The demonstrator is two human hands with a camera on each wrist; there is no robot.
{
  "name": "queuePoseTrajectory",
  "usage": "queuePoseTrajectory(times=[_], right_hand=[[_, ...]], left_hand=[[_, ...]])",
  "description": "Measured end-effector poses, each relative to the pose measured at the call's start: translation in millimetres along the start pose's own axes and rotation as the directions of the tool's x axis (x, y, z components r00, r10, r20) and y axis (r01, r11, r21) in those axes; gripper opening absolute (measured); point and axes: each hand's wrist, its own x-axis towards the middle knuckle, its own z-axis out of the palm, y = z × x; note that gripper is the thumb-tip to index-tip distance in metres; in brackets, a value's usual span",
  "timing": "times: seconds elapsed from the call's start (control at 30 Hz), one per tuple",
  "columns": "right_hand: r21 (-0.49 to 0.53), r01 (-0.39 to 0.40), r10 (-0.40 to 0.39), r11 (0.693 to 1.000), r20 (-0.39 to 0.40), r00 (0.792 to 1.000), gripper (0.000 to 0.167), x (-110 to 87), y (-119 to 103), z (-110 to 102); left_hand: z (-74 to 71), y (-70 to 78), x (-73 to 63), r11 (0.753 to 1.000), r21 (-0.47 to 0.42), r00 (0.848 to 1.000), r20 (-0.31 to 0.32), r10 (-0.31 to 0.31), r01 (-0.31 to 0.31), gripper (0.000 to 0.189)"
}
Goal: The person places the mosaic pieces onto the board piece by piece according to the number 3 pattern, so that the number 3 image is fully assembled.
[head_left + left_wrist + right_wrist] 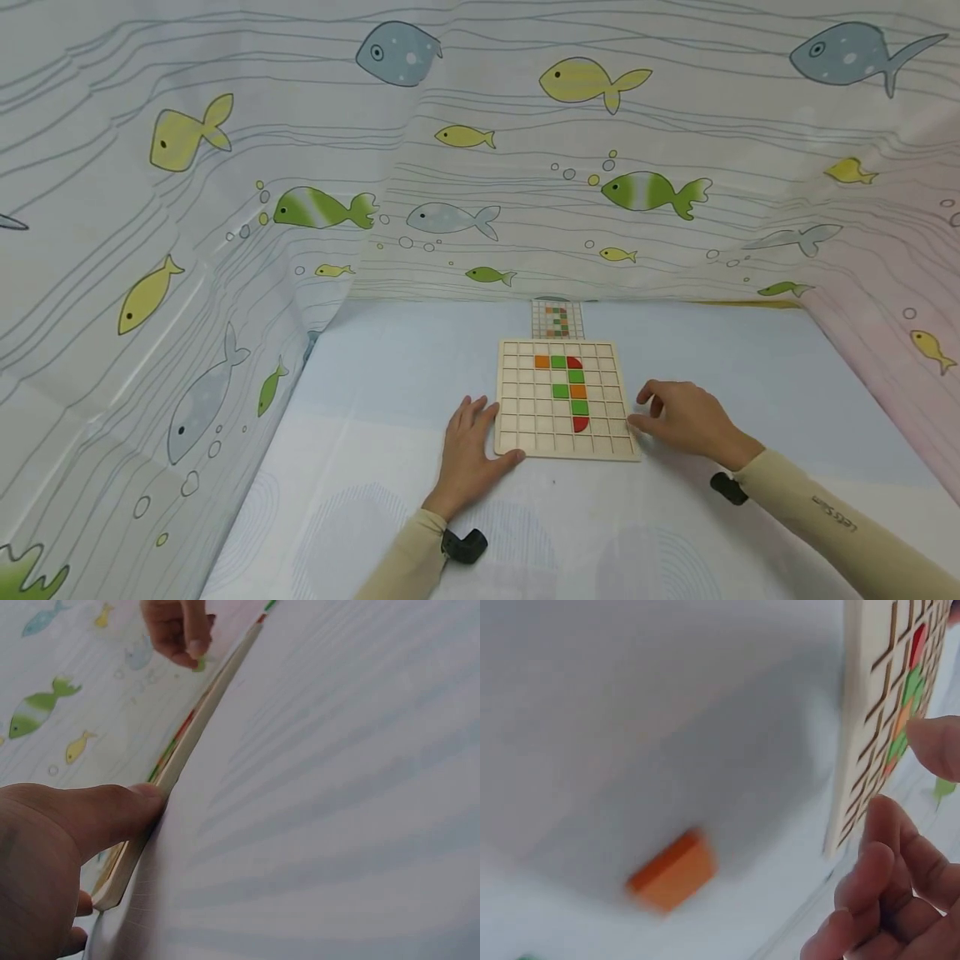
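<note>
A square wooden grid board (pixel 525 417) lies on the table, with several orange, green and red tiles set in its cells, such as a red rounded tile (pixel 581 424) at the lower end. My left hand (pixel 471 450) rests at its near left corner, straight thumb against the front edge, fingers spread along the left side. Beside the right edge hovers my right hand (pixel 686 419), its fingers loosely bent and the thumb apart from them with nothing between. An orange block (pixel 675 874) lies on the table near that hand in the right wrist view; the head view hides it.
Behind the board is a smaller pattern card (pixel 540 330) with a similar coloured grid. Fish-printed sheets (pixel 487 175) enclose the table at the back and sides. A bit of something green (pixel 526 958) shows at the bottom edge of the right wrist view.
</note>
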Motion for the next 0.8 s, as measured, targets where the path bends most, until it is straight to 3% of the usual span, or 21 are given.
queuePoseTrajectory(times=[0.23, 0.8], right_hand=[[-0.032, -0.003, 0.001, 0.999, -0.052, 0.999, 0.031, -21.1, 30, -15], [-0.060, -0.107, 0.104, 0.993, -0.041, 0.994, 0.045, -66.9, 96, -41]], left_hand=[[0.0, 0.0, 0.2, 1.000, -0.003, 1.000, 0.000, -0.001, 0.001, 0.079], [-0.1, -1.3, 0.9, 1.000, 0.017, 1.000, 0.002, 0.004, -0.005, 0.079]])
